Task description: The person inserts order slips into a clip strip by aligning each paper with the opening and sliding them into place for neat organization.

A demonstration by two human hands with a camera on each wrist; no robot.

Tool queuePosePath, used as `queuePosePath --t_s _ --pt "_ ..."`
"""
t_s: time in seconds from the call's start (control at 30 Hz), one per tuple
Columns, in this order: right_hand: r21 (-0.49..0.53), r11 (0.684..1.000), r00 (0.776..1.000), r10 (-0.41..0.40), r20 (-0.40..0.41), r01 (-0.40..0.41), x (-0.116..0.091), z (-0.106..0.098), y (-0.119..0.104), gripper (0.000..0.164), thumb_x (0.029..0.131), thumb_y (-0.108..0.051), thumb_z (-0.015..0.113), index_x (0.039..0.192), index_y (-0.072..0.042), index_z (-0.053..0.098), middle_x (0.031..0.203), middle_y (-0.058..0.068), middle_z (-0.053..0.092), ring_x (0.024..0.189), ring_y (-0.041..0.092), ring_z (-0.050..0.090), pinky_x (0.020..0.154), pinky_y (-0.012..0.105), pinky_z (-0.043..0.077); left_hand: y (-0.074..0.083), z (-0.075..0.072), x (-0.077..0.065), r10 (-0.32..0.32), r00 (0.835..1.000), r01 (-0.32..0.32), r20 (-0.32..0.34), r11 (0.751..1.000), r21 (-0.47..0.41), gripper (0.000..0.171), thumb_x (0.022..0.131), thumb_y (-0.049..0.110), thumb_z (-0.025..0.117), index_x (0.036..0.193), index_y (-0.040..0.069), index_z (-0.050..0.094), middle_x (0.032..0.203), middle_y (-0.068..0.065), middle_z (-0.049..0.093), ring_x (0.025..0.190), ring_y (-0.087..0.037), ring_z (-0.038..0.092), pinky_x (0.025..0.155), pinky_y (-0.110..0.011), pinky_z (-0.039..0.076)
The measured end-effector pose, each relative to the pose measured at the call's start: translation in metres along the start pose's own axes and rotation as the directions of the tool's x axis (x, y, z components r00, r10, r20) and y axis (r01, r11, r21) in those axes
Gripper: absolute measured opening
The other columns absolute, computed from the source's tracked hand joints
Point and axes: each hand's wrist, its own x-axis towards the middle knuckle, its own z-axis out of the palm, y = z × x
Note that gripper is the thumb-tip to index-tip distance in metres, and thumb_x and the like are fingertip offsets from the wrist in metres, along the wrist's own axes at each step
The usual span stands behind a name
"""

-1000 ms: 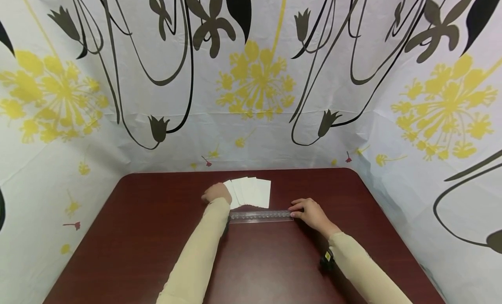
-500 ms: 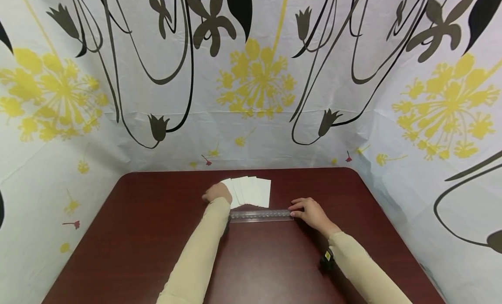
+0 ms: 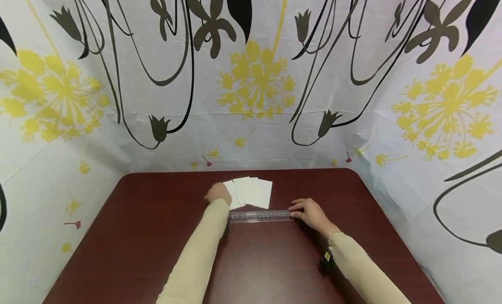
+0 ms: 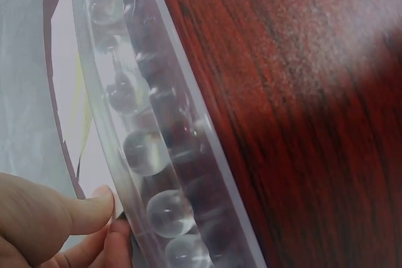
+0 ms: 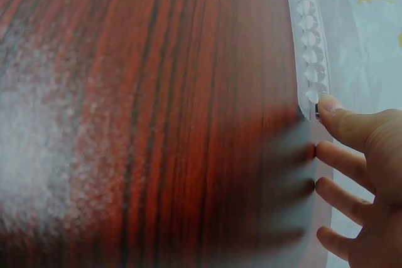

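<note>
Several white cards [image 3: 252, 193] lie fanned toward the back of the table. My left hand [image 3: 218, 193] is at their left end; in the left wrist view its thumb and fingers pinch the corner of a white card [image 4: 94, 155]. In front of the cards runs a long clear plastic strip [image 3: 259, 216] with a row of clear round balls [image 4: 146, 153] along it. My right hand [image 3: 310, 212] holds the strip's right end, thumb [image 5: 339, 117] on the tip, other fingers spread and pointing at the table. The left hand's fingertips are partly hidden behind the strip in the left wrist view.
The dark red wooden table [image 3: 259, 260] has rounded back corners. A patterned white cloth [image 3: 251, 138] hangs behind it and on both sides. A black wrist device [image 3: 327, 259] sits at my right sleeve.
My left hand and the fanned cards have shifted very slightly to the right. The right hand and the clear strip stay put.
</note>
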Motion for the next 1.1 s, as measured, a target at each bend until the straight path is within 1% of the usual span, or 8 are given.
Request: queuePosePath --t_s 0.13,0.3,0.47,0.6,0.77,0.9,1.0,1.1 --pt "0.002 1.000 1.000 0.003 -0.005 -0.003 0.000 0.000 -0.001 0.021 0.089 -0.017 0.072 0.109 -0.012 0.077 0.130 0.015 0.067 0.125 0.039 0.056 0.100 0.056 0.049 0.000 0.002 0.000 -0.001 0.999 0.001 -0.041 1.000 -0.019 0.034 0.089 0.008 0.061 0.116 -0.011 0.060 0.105 -0.026 0.072 0.095 -0.041 0.071 0.082 -0.054 0.055" --pt "-0.025 1.000 1.000 -0.008 -0.015 0.007 -0.002 0.001 0.000 0.023 0.089 -0.019 0.072 0.111 -0.013 0.077 0.131 0.013 0.067 0.124 0.038 0.057 0.100 0.055 0.050 0.000 0.003 0.001 0.005 0.995 -0.008 -0.099 1.000 -0.027 0.038 0.089 0.008 0.061 0.121 -0.011 0.056 0.102 -0.028 0.072 0.090 -0.041 0.072 0.080 -0.055 0.057" --pt "-0.073 0.997 0.999 -0.024 -0.028 0.022 -0.004 0.002 0.000 0.025 0.089 -0.023 0.072 0.112 -0.014 0.077 0.131 0.011 0.067 0.121 0.035 0.059 0.101 0.053 0.050 -0.002 0.003 0.000 0.026 0.990 -0.028 -0.136 1.000 -0.011 0.034 0.086 0.005 0.065 0.114 -0.011 0.058 0.093 -0.027 0.073 0.082 -0.038 0.073 0.071 -0.050 0.061" --pt "-0.125 0.990 0.997 -0.065 -0.039 0.059 -0.005 0.002 0.000 0.025 0.089 -0.023 0.073 0.112 -0.013 0.077 0.129 0.012 0.068 0.117 0.035 0.062 0.099 0.054 0.050 -0.004 0.003 -0.001 0.049 0.990 -0.050 -0.130 0.999 -0.007 0.027 0.085 0.003 0.064 0.107 -0.011 0.061 0.093 -0.026 0.072 0.082 -0.036 0.074 0.066 -0.045 0.062" --pt "-0.198 0.976 0.994 -0.102 -0.041 0.093 -0.005 0.002 -0.001 0.026 0.088 -0.023 0.073 0.111 -0.012 0.077 0.126 0.012 0.070 0.112 0.034 0.065 0.096 0.051 0.053 -0.009 0.000 -0.001 0.086 0.988 -0.090 -0.129 0.996 -0.027 0.020 0.085 0.005 0.066 0.099 -0.010 0.067 0.091 -0.024 0.073 0.080 -0.035 0.073 0.063 -0.044 0.061" --pt "-0.231 0.968 0.993 -0.113 -0.043 0.100 -0.005 0.003 -0.001 0.026 0.088 -0.024 0.073 0.111 -0.012 0.077 0.123 0.011 0.072 0.108 0.031 0.067 0.093 0.049 0.055 -0.012 -0.004 -0.001 0.099 0.989 -0.109 -0.111 0.991 -0.082 0.016 0.088 0.007 0.065 0.093 -0.007 0.071 0.090 -0.023 0.074 0.079 -0.035 0.073 0.062 -0.044 0.061" --pt "-0.241 0.965 0.992 -0.116 -0.048 0.101 -0.005 0.004 0.000 0.027 0.088 -0.026 0.073 0.111 -0.012 0.077 0.123 0.010 0.072 0.107 0.029 0.067 0.092 0.047 0.056 -0.013 -0.007 -0.001 0.091 0.991 -0.103 -0.096 0.986 -0.129 0.016 0.091 0.006 0.060 0.091 -0.006 0.071 0.091 -0.023 0.074 0.081 -0.036 0.073 0.064 -0.045 0.061" --pt "-0.260 0.959 0.990 -0.129 -0.051 0.112 -0.005 0.005 0.002 0.027 0.088 -0.027 0.073 0.110 -0.013 0.077 0.123 0.009 0.072 0.105 0.028 0.067 0.091 0.046 0.056 -0.015 -0.012 -0.001 0.083 0.992 -0.097 -0.092 0.982 -0.164 0.017 0.091 0.004 0.056 0.091 -0.005 0.070 0.091 -0.023 0.074 0.082 -0.038 0.073 0.066 -0.046 0.061"
